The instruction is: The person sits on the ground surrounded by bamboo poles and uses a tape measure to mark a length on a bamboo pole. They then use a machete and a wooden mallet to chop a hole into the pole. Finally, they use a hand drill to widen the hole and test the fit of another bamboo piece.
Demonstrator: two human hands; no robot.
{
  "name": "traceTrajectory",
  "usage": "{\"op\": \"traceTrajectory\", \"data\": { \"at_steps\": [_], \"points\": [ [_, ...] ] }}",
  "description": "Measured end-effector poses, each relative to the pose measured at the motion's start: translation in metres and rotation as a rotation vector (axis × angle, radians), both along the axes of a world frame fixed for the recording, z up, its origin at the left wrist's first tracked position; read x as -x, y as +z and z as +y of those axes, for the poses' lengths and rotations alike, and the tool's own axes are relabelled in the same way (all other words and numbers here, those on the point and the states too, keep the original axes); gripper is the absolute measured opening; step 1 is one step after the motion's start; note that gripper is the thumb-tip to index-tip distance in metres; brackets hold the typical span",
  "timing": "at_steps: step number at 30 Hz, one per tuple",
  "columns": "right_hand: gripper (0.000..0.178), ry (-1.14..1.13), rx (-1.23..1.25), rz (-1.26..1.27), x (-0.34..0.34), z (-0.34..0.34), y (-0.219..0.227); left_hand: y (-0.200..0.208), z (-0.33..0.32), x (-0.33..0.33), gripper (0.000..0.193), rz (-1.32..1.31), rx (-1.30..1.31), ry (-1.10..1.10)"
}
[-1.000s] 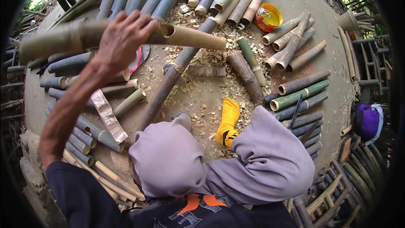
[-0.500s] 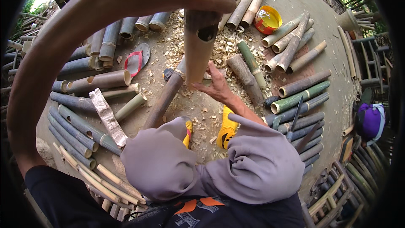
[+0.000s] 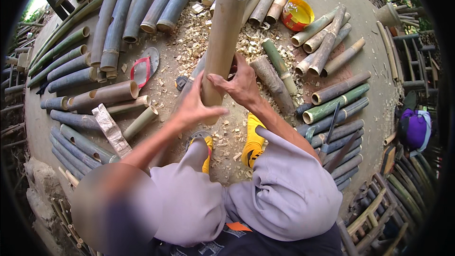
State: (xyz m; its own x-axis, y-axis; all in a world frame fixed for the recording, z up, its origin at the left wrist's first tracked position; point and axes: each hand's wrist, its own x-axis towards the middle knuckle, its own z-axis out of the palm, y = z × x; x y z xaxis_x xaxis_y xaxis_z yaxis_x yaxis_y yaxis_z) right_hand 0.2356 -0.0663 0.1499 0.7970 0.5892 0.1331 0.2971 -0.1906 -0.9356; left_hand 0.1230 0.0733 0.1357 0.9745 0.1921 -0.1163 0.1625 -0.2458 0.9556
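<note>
A pale brown bamboo tube stands tilted in front of me, with a dark hole cut near its upper part. My right hand grips its right side low down, thumb across the front. Against the lower left side lies my left hand, cupped round the tube with its thumb stretched over the front; its fingertips are partly hidden. Behind my hands, a darker bamboo pole lies on the ground, partly covered by my left arm. Pale wood chips are strewn around the tube's base.
Bamboo tubes lie in rows at left and right. A long blade rests on the right row. Beyond are a yellow-red tub and a sandal. A thick log and green bamboo lie right of my hands.
My left hand has come down from the tube's upper part to its lower end. My right hand has moved up a little and closed on the tube. More of the left-hand bamboo shows.
</note>
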Motion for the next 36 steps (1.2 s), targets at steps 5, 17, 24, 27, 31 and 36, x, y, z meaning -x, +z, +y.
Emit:
{"op": "traceTrajectory", "data": {
  "at_steps": [5,17,24,27,31,36],
  "points": [
    [0.071,0.011,0.095,0.266,-0.003,-0.006,-0.022,-0.025,-0.025,0.002,0.084,0.172,0.090,0.187],
    [0.042,-0.106,0.376,0.335,0.032,-0.097,-0.080,-0.090,0.153,-0.118,0.055,-0.157,-0.867,0.293],
    [0.037,-0.407,0.359,0.452,0.077,-0.183,-0.091,-0.084,0.057,-0.023,0.062,-0.002,-0.680,0.153],
    [0.037,-0.448,0.305,0.531,0.093,-0.192,-0.094,-0.109,0.047,0.048,0.072,0.296,-0.660,0.147],
    [0.035,-0.500,0.294,0.548,0.109,-0.194,-0.104,-0.096,0.040,0.035,0.065,0.389,-0.363,0.054],
    [0.037,-0.450,0.269,0.538,0.107,-0.183,-0.105,-0.056,0.021,-0.038,0.056,0.304,0.139,0.063]
  ]
}}
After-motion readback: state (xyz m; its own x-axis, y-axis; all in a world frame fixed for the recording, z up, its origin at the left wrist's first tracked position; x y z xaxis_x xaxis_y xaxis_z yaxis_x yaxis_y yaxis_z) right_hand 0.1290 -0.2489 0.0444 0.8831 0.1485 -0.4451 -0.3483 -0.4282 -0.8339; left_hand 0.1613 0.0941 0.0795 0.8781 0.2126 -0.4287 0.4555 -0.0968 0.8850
